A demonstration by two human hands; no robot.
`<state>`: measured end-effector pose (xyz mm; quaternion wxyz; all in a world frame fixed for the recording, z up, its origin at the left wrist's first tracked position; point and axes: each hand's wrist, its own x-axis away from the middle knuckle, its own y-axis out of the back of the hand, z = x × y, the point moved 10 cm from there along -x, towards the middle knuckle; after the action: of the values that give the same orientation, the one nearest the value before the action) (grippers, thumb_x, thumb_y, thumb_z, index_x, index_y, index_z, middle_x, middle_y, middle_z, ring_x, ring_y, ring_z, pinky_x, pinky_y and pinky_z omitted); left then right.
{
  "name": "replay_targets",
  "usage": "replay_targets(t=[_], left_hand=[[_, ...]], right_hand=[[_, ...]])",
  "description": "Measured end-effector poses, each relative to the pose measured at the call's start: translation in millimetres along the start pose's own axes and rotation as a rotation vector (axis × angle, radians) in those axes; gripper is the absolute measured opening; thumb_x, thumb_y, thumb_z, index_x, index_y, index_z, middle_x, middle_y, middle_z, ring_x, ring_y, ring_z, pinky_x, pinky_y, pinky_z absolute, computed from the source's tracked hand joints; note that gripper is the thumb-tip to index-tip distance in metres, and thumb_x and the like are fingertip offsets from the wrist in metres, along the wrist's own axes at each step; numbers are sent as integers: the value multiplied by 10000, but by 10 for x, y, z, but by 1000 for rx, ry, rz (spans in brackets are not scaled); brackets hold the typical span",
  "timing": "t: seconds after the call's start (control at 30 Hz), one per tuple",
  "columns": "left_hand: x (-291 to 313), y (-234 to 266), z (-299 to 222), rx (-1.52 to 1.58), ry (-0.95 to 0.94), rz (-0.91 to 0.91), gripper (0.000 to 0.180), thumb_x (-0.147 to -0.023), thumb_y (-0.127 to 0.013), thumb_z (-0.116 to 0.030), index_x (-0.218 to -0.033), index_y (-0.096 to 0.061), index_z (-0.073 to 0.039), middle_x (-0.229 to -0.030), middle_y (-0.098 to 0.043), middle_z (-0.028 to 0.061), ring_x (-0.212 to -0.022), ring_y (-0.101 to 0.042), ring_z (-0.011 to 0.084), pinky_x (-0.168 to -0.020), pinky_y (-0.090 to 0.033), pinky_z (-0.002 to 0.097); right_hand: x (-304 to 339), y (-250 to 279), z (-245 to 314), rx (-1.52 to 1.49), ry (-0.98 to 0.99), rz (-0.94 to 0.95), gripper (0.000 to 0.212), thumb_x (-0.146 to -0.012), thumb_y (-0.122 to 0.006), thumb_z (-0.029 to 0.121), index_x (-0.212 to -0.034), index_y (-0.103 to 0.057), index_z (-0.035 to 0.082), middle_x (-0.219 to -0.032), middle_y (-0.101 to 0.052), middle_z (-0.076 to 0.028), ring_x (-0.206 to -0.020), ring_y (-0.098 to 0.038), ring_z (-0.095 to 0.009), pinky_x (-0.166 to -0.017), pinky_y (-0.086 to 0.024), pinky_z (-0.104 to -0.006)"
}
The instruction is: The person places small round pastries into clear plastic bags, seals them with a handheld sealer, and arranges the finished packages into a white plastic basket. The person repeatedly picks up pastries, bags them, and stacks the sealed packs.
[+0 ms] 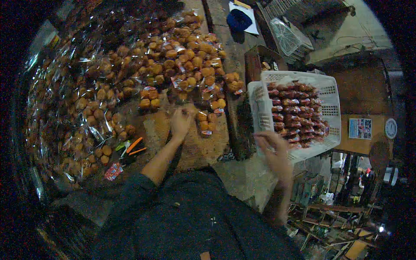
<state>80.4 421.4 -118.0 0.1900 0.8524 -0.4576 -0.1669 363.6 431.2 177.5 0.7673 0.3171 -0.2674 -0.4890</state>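
My left hand [183, 122] is over the wooden table, its fingers drawn together at the near edge of the pile. What they hold, if anything, I cannot make out. Beside it lies a clear bag of round brown buns [149, 99], and to its right another bag of buns [206, 123]. My right hand [276, 151] hangs at the near left corner of a white plastic basket [299, 78], slightly blurred, fingers apart with nothing seen in them. Inside the basket, packed bags with red labels [297, 110] stand in rows.
A large heap of bagged buns [97, 104] covers the table's left and far side. Orange-handled scissors [134, 146] and red-and-white labels [114, 171] lie near the front edge. A dark blue round thing [239, 20] rests on white paper at the back.
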Motion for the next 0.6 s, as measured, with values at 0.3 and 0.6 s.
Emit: replay_targets(t=[0.3, 0.6], left_hand=[[-357, 1145, 978, -43, 556, -724, 575, -831, -813, -417, -1132, -490, -49, -1156, -557, 187, -1019, -580, 376, -889, -472, 477], [-428, 928, 1281, 69, 630, -653, 774, -805, -852, -429, -1320, -450, -14, -1235, -572, 222, -1088, -600, 406, -930, -483, 500]], right_hand=[[-515, -2603, -2243, -295, -616, -193, 735, -887, -752, 473, -1420, -524, 21, -1268, -652, -184, -1133, -634, -328, -963, -508, -406], [-555, -2516, -1693, -163, -330, -162, 717, -830, -853, 365, -1365, -524, 20, -1262, -622, -157, -1144, -628, -289, -932, -535, -427]])
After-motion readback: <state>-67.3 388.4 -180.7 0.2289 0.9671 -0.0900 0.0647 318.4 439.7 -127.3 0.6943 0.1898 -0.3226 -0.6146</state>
